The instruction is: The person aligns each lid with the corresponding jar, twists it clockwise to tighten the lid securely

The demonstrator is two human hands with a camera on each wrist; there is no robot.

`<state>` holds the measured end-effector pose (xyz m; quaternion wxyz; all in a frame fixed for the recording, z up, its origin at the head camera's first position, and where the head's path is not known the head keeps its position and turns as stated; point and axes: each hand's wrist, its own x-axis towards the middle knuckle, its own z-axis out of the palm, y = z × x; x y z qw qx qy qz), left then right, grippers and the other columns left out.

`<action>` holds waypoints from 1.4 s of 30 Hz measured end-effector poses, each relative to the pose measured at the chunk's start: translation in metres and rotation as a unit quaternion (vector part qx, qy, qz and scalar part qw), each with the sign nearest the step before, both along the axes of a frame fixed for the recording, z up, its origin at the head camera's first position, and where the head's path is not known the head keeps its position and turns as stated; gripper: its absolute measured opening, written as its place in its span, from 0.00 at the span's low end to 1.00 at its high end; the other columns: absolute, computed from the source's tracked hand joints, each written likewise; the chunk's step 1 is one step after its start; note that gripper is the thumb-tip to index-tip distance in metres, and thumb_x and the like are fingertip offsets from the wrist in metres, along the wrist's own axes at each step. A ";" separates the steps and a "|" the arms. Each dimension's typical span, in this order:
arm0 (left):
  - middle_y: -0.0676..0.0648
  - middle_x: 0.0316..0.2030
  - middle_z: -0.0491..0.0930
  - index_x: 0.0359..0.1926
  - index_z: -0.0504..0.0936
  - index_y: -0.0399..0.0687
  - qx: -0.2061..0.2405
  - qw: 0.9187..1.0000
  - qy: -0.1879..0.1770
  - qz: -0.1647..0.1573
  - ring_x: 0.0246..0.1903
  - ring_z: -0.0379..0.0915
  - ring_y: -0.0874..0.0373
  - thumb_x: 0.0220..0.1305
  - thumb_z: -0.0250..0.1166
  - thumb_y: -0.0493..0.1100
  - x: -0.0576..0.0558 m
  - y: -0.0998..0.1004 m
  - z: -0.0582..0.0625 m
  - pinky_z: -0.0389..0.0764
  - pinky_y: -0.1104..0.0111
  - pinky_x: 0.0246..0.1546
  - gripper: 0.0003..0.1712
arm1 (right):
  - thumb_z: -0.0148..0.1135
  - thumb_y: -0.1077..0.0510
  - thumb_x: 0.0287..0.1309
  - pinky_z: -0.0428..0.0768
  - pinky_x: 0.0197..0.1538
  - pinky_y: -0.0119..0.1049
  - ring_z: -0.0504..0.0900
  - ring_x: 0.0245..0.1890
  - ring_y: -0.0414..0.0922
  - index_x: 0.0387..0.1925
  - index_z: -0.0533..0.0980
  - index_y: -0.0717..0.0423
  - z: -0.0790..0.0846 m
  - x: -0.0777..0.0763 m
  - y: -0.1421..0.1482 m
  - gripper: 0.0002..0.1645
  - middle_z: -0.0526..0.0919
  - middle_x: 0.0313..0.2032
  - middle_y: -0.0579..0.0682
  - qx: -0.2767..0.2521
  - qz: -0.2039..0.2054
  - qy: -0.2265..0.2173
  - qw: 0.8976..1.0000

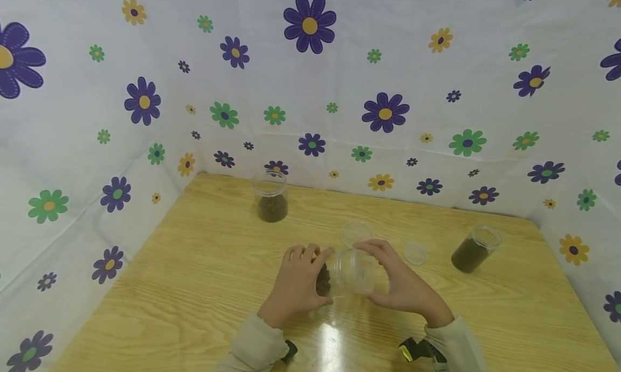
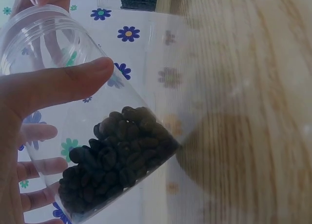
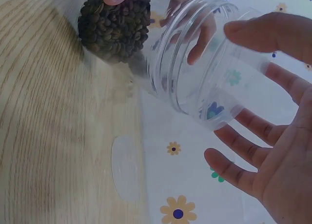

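My left hand (image 1: 297, 283) grips a clear jar (image 2: 105, 87) around its side. The jar is tilted, its threaded mouth towards my right hand. Dark beans (image 3: 117, 26) that look like coffee beans lie at its bottom end. My right hand (image 1: 405, 283) holds a clear round lid (image 3: 219, 82) at the jar's mouth, thumb on one side and fingers on the other. I cannot tell whether the lid is seated on the threads. In the left wrist view, the left thumb lies across the glass, with the other fingers behind it.
A clear jar (image 1: 271, 202) with dark contents stands at the back left. Another dark-filled jar (image 1: 475, 249) is at the right. Two clear lids, a larger one (image 1: 356, 233) and a smaller one (image 1: 414, 253), lie on the wooden table (image 1: 170, 296). Flowered cloth (image 1: 335, 81) surrounds its back and sides.
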<state>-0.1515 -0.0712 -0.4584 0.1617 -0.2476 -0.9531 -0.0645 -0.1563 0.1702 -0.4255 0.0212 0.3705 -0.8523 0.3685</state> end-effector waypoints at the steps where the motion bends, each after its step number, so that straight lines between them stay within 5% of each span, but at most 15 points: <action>1: 0.50 0.47 0.71 0.62 0.66 0.58 0.000 1.000 0.001 0.000 0.45 0.70 0.50 0.25 0.75 0.72 0.000 0.000 0.000 0.71 0.53 0.54 0.59 | 0.72 0.62 0.38 0.73 0.55 0.57 0.64 0.61 0.52 0.67 0.59 0.48 0.000 0.000 -0.001 0.52 0.62 0.61 0.51 0.003 0.005 0.008 1.000; 42: 0.49 0.47 0.70 0.62 0.67 0.59 -0.004 1.000 0.007 -0.003 0.45 0.69 0.50 0.25 0.75 0.72 0.001 0.006 0.001 0.71 0.53 0.53 0.58 | 0.75 0.69 0.33 0.79 0.50 0.49 0.63 0.64 0.57 0.65 0.62 0.45 -0.004 -0.001 -0.006 0.54 0.61 0.64 0.55 0.036 0.015 0.021 0.999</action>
